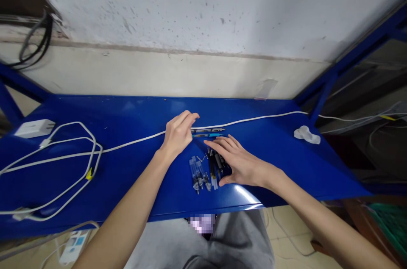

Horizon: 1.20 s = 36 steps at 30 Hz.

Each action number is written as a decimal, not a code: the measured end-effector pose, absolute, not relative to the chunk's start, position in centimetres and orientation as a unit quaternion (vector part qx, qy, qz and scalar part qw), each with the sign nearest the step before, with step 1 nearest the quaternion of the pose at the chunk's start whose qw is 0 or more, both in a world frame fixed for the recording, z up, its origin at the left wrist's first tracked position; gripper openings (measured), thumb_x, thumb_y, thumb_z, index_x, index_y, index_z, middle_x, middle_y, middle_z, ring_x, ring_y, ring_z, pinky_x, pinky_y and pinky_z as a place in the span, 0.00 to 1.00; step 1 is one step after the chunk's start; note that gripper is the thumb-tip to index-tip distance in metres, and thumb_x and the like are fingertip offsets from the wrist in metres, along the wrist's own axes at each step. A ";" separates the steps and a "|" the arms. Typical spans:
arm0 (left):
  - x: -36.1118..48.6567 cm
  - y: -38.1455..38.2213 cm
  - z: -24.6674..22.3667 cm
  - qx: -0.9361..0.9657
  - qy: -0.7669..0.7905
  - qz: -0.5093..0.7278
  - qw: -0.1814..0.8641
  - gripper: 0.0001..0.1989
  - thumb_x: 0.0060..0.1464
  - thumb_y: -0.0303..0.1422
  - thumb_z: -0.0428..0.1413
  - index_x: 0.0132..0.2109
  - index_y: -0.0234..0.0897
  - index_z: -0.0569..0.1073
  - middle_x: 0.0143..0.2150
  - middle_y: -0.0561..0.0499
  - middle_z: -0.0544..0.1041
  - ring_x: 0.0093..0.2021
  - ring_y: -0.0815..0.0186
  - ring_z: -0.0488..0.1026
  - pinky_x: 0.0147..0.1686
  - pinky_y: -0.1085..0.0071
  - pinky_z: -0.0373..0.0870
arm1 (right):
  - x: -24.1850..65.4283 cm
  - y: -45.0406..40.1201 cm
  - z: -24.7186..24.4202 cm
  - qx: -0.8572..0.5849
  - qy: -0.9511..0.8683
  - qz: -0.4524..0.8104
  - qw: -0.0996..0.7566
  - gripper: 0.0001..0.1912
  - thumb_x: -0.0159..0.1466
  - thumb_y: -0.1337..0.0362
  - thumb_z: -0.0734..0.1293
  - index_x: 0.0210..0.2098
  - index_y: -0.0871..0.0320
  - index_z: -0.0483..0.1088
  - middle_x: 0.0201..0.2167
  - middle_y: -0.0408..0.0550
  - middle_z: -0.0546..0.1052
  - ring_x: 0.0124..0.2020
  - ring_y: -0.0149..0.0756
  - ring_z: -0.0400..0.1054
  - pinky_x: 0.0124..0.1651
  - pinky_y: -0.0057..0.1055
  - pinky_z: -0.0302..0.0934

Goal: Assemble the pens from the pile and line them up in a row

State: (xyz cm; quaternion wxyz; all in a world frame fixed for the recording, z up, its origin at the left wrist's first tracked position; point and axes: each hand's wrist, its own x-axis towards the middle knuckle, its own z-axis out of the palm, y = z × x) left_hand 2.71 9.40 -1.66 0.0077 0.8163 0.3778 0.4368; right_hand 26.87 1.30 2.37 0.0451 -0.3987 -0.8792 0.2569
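My left hand is at the left ends of two pens, its fingers bent and pressed together; what they hold, if anything, is hidden. One pen is clear and dark. Just in front of it lies a blue pen. My right hand arches with thumb and fingers apart over a pile of small black pen parts, partly covering them. Dark ink refills lie beside its thumb. Farther left are several clear pen barrels with dark tips, and small metal springs lie above them.
A long white cable crosses the blue table behind the pens and loops at the left. A white adapter sits at the far left. Crumpled white tissue lies on the right. Behind the table stands a wall.
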 end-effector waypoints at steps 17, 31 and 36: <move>3.9 8.8 -1.3 0.841 0.338 0.416 0.073 0.08 0.70 0.31 0.50 0.47 0.36 0.74 0.38 0.48 0.76 0.36 0.66 0.72 0.36 0.69 0.67 | 25.1 6.6 4.5 -0.395 -0.790 0.189 0.429 0.54 0.58 0.45 0.77 0.74 0.44 0.46 0.72 0.55 0.59 0.71 0.54 0.57 0.73 0.57 0.52; 4.5 8.8 -1.9 0.828 0.292 0.473 0.074 0.09 0.69 0.28 0.54 0.51 0.33 0.76 0.33 0.50 0.74 0.29 0.70 0.70 0.31 0.73 0.67 | 24.4 9.6 -0.7 -0.395 -0.754 0.124 0.510 0.32 0.62 0.41 0.72 0.59 0.50 0.70 0.70 0.57 0.60 0.70 0.55 0.61 0.71 0.56 0.58; 4.3 8.9 -2.2 0.836 0.284 0.465 0.069 0.09 0.68 0.25 0.53 0.51 0.31 0.77 0.33 0.51 0.73 0.30 0.71 0.70 0.31 0.74 0.67 | 24.5 10.1 -1.3 -0.372 -0.777 0.096 0.498 0.30 0.62 0.39 0.70 0.54 0.51 0.74 0.69 0.57 0.59 0.68 0.58 0.63 0.68 0.59 0.61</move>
